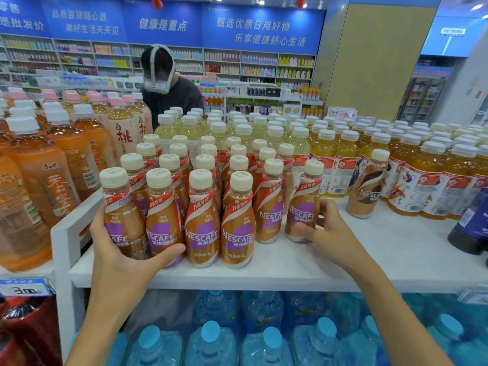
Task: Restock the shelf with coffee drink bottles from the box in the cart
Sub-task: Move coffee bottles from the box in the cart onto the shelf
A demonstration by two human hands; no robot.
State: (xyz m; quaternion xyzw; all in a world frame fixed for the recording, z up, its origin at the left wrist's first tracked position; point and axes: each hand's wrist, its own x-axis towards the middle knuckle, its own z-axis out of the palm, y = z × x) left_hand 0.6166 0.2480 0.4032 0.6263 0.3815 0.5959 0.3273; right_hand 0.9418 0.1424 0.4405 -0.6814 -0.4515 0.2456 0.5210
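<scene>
A big group of coffee bottles is stood near the front left corner of the white shelf. The corner bottle is held low down by the left hand. The fingers are curled round its far side, and the thumb is laid across the foot of the next bottle. The end bottle, at the right of the front row, is gripped by the right hand. Those fingers are wrapped round its lower half, and its foot seems to be set on the shelf. One more coffee bottle is stood alone further right, beside the yellow drinks. The box and the cart are not seen.

The bottles are small and full, so each is likely a bit heavy for its size. The plastic looks stiff enough not to be squashed by a firm grip. The shiny wrapper may be slippery. The wide lower half is probably the best place to be held, as is done now. The bottles are tall and thin and packed close, so one bump could tip a whole row. Each should be set down flat and slid in gently.

Big water jugs are kept on the shelf below.
</scene>
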